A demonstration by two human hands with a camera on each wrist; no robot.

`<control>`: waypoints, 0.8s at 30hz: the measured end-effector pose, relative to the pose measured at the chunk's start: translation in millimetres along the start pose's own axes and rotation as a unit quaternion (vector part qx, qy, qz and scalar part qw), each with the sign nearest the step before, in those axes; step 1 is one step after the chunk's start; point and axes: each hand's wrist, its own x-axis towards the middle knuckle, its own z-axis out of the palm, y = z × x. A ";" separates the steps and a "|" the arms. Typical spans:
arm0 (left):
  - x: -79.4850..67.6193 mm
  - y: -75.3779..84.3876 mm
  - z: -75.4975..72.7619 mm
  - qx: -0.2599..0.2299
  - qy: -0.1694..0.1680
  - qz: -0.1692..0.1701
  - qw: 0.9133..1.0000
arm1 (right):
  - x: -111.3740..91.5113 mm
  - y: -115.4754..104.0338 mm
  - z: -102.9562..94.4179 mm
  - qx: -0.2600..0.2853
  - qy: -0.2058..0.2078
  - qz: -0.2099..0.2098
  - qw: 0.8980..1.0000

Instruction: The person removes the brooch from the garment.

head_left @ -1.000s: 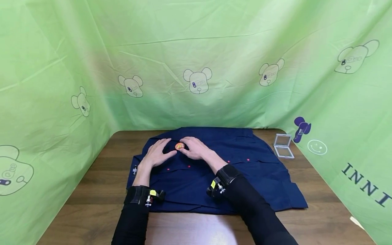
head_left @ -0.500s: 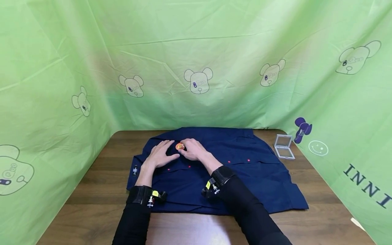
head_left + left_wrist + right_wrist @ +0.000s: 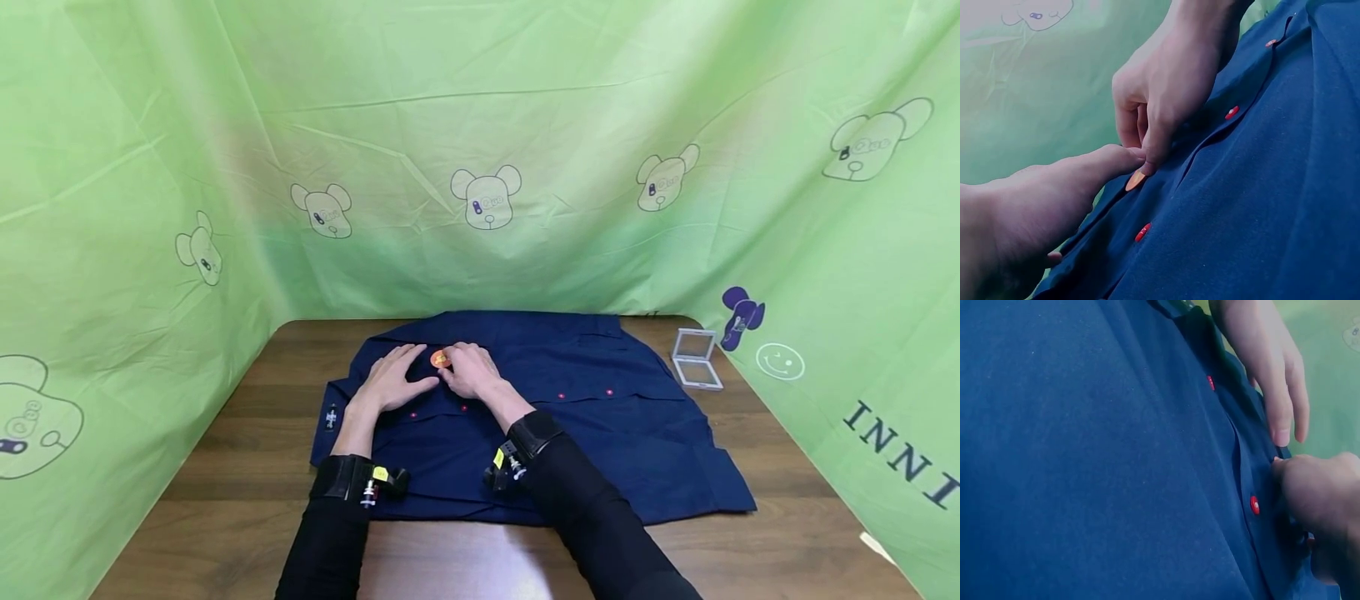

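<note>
A navy button-up shirt (image 3: 622,450) with red buttons (image 3: 1142,232) lies spread on the table. On its placket, toward the left, is a round orange badge (image 3: 438,359) with a yellow picture. My right hand (image 3: 471,371) pinches the badge's right edge, thumb low and fingers curled; its back is unseen. My left hand (image 3: 392,379) rests on the shirt left of the badge, fingers extended and thumb pointing toward it. In the left wrist view, the left thumb comes close to the right fingertips, and only a sliver of badge shows.
An open clear case (image 3: 695,360) stands at the table's right rear. A small dark and silver piece (image 3: 332,417) lies on the shirt's left end. Green printed cloth (image 3: 480,100) encloses the wooden table (image 3: 225,500) at the back and sides.
My right forearm and wrist have swung left, and the right fingers have curled in more at the badge. The left hand has shifted slightly right, then stayed still.
</note>
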 end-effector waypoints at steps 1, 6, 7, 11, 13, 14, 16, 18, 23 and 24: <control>0.0 -0.3 0.4 0.001 0.001 0.001 1.000 | 0.1 -0.3 0.1 -0.005 -0.001 0.002 1.000; 0.0 -1.2 2.0 0.003 0.006 0.006 1.000 | 2.3 -0.7 1.6 -0.020 -0.001 0.008 1.000; 0.2 -1.5 2.5 0.001 0.006 0.005 1.000 | 2.8 -0.5 2.4 -0.023 -0.001 0.009 1.000; 0.2 -1.8 3.5 -0.003 0.006 0.006 1.000 | 4.1 0.0 5.8 -0.034 0.005 0.010 0.999; 0.3 -1.8 3.5 -0.004 0.005 0.006 1.000 | 4.4 0.0 6.7 -0.038 0.011 0.011 0.999; 0.2 -1.8 3.5 -0.004 0.004 0.005 1.000 | 4.2 -0.1 6.8 -0.038 0.015 0.010 0.999; 0.1 -1.8 3.5 -0.004 0.000 0.002 1.000 | 4.1 -0.3 7.3 -0.036 0.020 0.012 0.999; 0.3 -2.2 3.3 -0.005 -0.002 -0.001 1.000 | 3.7 -0.5 7.5 -0.028 0.023 0.014 0.999; 0.4 -3.0 2.9 -0.004 0.005 0.007 1.000 | 4.1 -0.3 7.9 -0.001 0.042 0.014 0.999; 0.1 -2.9 2.6 -0.006 0.010 0.011 1.000 | 4.3 -0.2 7.8 0.004 0.047 0.012 0.999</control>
